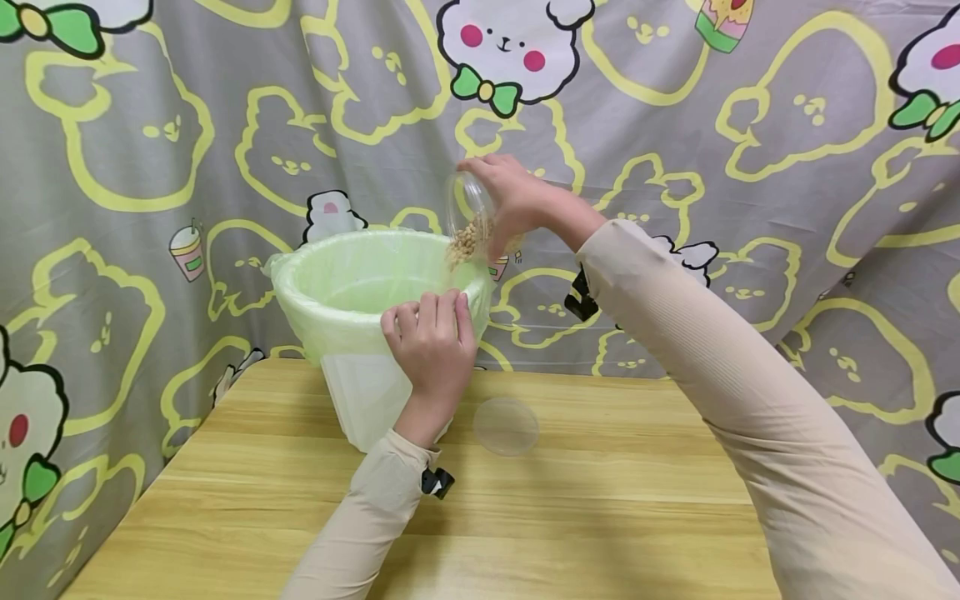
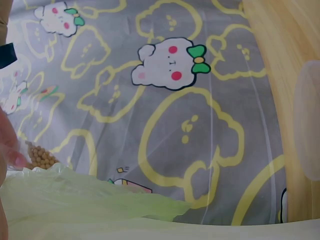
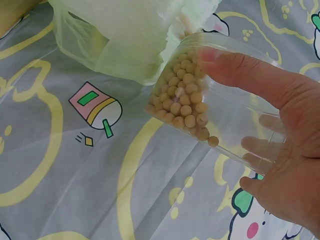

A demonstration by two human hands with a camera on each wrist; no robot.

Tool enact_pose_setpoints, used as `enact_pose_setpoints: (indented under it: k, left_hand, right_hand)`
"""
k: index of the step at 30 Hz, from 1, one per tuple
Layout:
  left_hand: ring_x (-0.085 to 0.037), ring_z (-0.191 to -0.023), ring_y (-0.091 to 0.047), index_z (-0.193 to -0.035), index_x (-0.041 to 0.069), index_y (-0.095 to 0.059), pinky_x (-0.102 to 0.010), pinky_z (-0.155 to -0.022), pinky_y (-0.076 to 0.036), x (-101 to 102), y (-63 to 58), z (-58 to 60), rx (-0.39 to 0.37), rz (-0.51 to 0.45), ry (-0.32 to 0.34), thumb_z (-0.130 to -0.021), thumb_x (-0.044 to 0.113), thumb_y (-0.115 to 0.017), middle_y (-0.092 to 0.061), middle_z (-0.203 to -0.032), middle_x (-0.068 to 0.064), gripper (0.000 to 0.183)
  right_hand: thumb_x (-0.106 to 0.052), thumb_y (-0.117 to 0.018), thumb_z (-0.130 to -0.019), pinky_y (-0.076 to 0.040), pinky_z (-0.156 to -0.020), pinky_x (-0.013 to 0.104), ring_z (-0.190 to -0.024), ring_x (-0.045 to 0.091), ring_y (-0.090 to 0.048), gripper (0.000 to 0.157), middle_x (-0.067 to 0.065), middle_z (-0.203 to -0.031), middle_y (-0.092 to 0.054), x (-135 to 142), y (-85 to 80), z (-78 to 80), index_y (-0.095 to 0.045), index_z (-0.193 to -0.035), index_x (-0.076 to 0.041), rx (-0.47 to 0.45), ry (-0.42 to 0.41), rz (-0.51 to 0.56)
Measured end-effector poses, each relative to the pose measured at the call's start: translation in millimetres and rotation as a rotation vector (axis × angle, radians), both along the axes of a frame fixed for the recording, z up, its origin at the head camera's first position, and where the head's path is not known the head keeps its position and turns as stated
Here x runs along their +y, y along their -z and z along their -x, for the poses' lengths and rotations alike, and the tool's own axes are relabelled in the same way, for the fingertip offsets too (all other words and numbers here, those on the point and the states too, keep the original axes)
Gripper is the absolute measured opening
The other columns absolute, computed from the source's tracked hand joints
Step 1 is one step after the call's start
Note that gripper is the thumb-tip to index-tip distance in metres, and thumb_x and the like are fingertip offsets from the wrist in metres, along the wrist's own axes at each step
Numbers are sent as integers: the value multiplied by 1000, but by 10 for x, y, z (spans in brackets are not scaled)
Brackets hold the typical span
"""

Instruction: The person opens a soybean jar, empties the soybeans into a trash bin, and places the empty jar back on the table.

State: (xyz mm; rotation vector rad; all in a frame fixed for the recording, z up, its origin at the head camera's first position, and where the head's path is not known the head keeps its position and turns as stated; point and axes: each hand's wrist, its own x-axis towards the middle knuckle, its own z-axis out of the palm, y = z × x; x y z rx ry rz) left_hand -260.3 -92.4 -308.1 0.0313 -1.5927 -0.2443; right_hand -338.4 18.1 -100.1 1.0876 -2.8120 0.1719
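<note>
Fingers (image 3: 235,67) of right hand (image 1: 517,200) curled round clear jar (image 1: 471,208), tipped mouth-down, soybeans (image 3: 182,97) at bin (image 1: 352,333) rim. Left hand (image 1: 431,342) fingers hooked over green liner (image 1: 330,283). Lid (image 1: 506,426) flat on counter (image 1: 600,517).

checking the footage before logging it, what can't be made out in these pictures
- Bin floor: head view, hidden by its near rim and the left hand.
- Beans already inside: no view shows them.
- Left hand's grip: left wrist view, cut off at the edge.
- Jar base: right wrist view, behind the right hand.
</note>
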Motion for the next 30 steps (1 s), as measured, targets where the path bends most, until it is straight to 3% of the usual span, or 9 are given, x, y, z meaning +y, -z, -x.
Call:
enact_pose_setpoints:
  k: [12,19,30]
  left_hand:
    - [-30,-83,-53,-92,12,-76,-46,-92,-37,-2,2,2,3,3,-1,-95,23,-68,-68,-81,-4,14]
    - [-30,-82,-54,-92,12,-76,-46,-92,-37,2,-5,1,3,2,-5,-96,24,-66,-68,-82,-4,16]
    - [-30,-82,-54,-92,11,-77,-46,-92,-37,0,-8,18,4,0,-7,-89,22,-75,-68,-81,-5,11]
  right_hand:
    - [-13,-99,-52,-32,-121,50,-151,36,-26,128,16,-160,-33,-62,34,6,-28,-158,-14,89,-14,-57]
    - [-15,-100,-52,-25,-124,49,-150,35,-27,128,14,-160,-33,-82,52,0,-29,-158,-13,141,-37,-83]
    - [-7,-98,-52,-17,-127,47,-151,33,-26,126,10,-160,-34,-116,54,-53,-30,-158,-15,208,-66,-112]
